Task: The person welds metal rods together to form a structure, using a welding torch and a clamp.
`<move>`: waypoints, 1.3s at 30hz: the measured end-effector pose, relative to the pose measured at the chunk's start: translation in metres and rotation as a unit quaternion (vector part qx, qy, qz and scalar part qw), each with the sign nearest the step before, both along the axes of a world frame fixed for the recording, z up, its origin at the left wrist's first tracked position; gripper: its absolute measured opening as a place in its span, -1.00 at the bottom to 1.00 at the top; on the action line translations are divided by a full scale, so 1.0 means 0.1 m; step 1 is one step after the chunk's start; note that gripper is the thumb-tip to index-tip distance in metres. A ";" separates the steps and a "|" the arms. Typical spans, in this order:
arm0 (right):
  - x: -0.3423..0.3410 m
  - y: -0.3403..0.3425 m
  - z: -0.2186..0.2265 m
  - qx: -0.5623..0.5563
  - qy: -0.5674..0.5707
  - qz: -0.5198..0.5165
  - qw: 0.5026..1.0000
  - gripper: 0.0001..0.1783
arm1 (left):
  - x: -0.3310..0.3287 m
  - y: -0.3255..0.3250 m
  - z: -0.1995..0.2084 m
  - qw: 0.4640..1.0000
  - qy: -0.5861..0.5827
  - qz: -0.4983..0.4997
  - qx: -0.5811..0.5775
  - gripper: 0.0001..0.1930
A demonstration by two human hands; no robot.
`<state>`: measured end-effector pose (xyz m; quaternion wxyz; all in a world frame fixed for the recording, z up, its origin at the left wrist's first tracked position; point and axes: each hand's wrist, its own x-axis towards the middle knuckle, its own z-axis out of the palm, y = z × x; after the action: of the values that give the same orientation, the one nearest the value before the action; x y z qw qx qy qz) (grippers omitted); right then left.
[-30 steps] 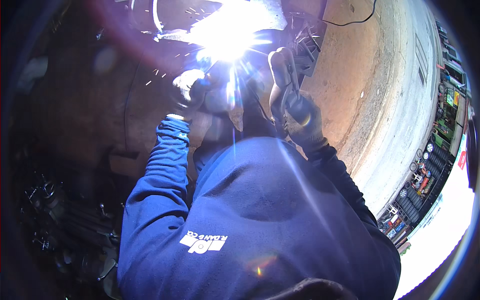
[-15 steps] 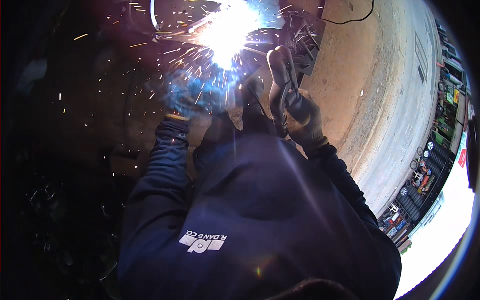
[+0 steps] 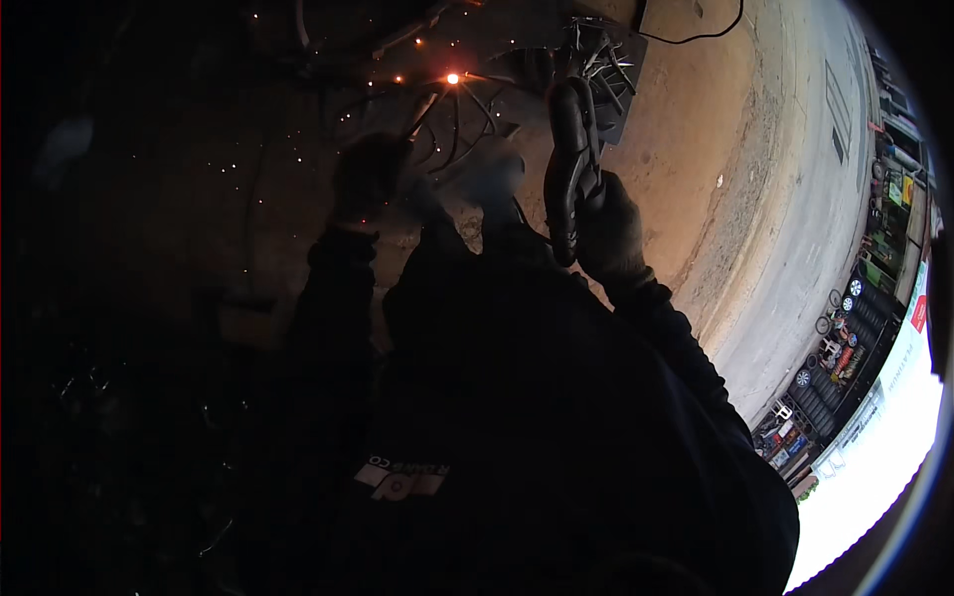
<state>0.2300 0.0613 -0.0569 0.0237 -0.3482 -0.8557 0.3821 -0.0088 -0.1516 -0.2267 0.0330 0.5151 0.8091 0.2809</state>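
My right hand (image 3: 611,226), gloved, is closed around the black handle of a welding electrode holder (image 3: 569,149). A thin electrode (image 3: 494,77) reaches left from the holder's far end toward a glowing orange spot (image 3: 453,78) on the metal. My left hand (image 3: 373,179), also gloved, is in deep shadow with its fingers closed around the near end of a metal rod (image 3: 422,112). This rod slants up toward the glowing spot. Several thin curved metal bars (image 3: 457,129) spread below the spot. Darkness hides much of the workpiece.
A dark flat plate (image 3: 624,109) with a heap of thin metal pieces (image 3: 604,65) lies beyond the holder. A black cable (image 3: 701,40) curves over the brown ground. At right runs a paved road (image 3: 795,228), with stacked tyres (image 3: 820,407) and stalls along its far side.
The bright arc and its spray of sparks have gone out, leaving a glowing spot and a few embers. The view has darkened. The electrode holder has tilted slightly and shifted a little to the right.
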 end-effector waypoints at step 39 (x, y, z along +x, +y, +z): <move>-0.04 0.04 -0.05 -0.097 0.165 0.084 0.978 -0.68 | 0.10 0.01 -0.01 0.968 -0.160 0.084 0.173 -0.82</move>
<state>0.2263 0.0654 -0.0622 0.0979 -0.2078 -0.8251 0.5161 0.0013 -0.1510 -0.2273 0.0483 0.3914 0.7730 0.4969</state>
